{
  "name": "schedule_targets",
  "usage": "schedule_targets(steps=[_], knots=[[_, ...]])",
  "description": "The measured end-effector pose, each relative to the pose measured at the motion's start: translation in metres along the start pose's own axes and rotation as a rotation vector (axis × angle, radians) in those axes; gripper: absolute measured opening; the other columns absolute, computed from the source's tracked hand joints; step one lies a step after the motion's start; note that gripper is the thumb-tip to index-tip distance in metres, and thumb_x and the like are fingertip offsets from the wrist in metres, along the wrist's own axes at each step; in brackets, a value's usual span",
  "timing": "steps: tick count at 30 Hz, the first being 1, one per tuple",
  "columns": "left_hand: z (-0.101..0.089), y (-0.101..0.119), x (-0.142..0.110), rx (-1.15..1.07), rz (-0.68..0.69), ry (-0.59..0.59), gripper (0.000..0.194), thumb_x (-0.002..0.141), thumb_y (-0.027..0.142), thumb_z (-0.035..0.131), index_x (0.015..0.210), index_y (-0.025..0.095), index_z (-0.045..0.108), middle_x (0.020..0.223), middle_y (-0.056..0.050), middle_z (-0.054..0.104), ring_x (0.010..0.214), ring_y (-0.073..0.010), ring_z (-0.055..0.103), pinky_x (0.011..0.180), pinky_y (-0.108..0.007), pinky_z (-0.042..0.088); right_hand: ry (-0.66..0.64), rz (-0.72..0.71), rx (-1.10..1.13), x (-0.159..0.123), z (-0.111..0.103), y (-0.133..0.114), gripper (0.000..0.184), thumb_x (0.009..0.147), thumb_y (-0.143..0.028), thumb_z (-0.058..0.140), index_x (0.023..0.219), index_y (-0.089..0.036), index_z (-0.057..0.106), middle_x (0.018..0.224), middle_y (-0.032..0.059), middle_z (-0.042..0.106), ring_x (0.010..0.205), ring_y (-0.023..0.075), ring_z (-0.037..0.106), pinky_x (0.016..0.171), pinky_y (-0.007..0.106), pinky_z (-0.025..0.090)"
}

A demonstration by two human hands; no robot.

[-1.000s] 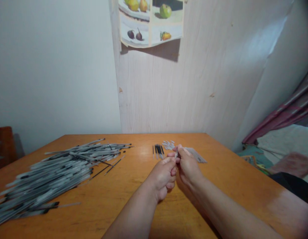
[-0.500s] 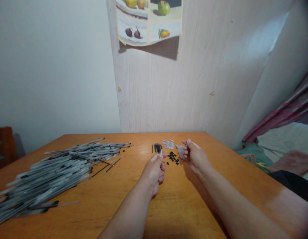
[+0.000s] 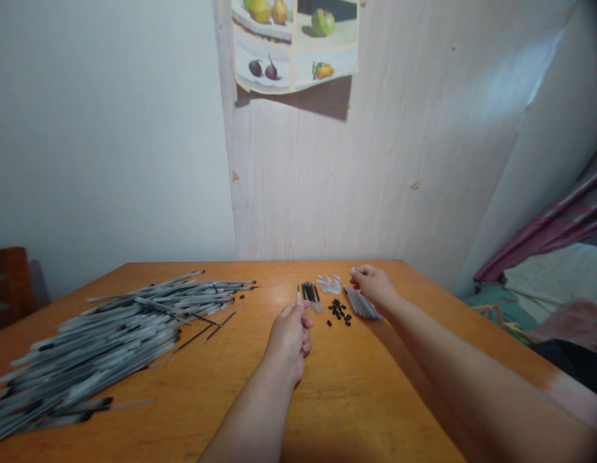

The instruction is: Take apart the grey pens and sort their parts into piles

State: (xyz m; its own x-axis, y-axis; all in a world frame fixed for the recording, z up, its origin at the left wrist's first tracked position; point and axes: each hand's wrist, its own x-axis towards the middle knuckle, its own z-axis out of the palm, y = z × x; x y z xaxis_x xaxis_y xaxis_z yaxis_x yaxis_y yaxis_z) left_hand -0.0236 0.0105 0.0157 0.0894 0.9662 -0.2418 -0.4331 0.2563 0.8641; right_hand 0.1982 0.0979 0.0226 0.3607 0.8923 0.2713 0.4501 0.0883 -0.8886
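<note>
My left hand [image 3: 289,337] is closed in a pinch around a slim pen-like stick [image 3: 299,296], whitish near the fingers with a thin dark tip pointing away from me. Just beyond it lies a row of black sticks [image 3: 308,292] with clear lower ends. My right hand [image 3: 373,283] has its fingertips pressed together above the far end of a row of translucent tubes [image 3: 362,305]. Whether something small and pale sits in that pinch is too blurred to tell. Small black plugs [image 3: 337,310] are scattered between the hands, with clear caps [image 3: 329,283] behind them.
A large heap of long translucent sticks with black ends [image 3: 110,341] covers the left of the wooden table [image 3: 327,411]. One black plug [image 3: 241,296] lies beside it. The wall stands behind the table's far edge. A chair [image 3: 9,283] is at the left.
My right hand has moved up and left off the translucent tubes, uncovering more of them. My left hand has shifted slightly left and down, and its stick's dark tip now shows.
</note>
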Motion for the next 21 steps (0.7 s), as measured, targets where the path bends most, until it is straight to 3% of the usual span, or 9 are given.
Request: schedule_targets(steps=[7,13,17,21], knots=[[-0.002,-0.001,0.002,0.007,0.013,0.022,0.029,0.092,0.042,0.052,0.108,0.019,0.058,0.066,0.005,0.046,0.041,-0.0031,0.027,0.042,-0.018,0.016,-0.108,-0.061,-0.44,0.036,0.014,0.019,0.023,0.077,-0.029,0.064,0.058,-0.018,0.065,0.055,0.002,0.059,0.06,0.0152,0.055,0.058,0.026,0.036],[-0.002,-0.001,0.002,0.033,0.007,0.032,0.026,0.095,0.038,0.046,0.108,0.018,0.059,0.066,0.004,0.047,0.041,-0.0035,0.027,0.042,-0.019,0.016,-0.205,-0.088,-0.65,0.05,0.027,0.019,0.017,0.081,-0.027,0.065,0.083,-0.018,0.079,0.082,0.0103,0.075,0.079,0.0208,0.066,0.068,0.028,0.043],[-0.002,-0.002,0.003,0.031,0.004,0.04,0.026,0.093,0.039,0.048,0.108,0.019,0.058,0.067,0.005,0.047,0.041,-0.0034,0.027,0.042,-0.019,0.016,-0.252,-0.134,-0.739,0.053,0.033,0.016,0.022,0.082,-0.024,0.064,0.096,-0.021,0.081,0.102,0.0129,0.076,0.095,0.0243,0.068,0.078,0.03,0.045],[-0.003,-0.003,0.004,0.031,-0.001,0.041,0.029,0.09,0.043,0.054,0.107,0.02,0.057,0.069,0.004,0.048,0.041,-0.0032,0.028,0.042,-0.018,0.018,-0.281,-0.171,-0.806,0.053,0.036,0.015,0.025,0.084,-0.026,0.063,0.102,-0.023,0.081,0.109,0.0134,0.075,0.102,0.0257,0.066,0.082,0.031,0.046]])
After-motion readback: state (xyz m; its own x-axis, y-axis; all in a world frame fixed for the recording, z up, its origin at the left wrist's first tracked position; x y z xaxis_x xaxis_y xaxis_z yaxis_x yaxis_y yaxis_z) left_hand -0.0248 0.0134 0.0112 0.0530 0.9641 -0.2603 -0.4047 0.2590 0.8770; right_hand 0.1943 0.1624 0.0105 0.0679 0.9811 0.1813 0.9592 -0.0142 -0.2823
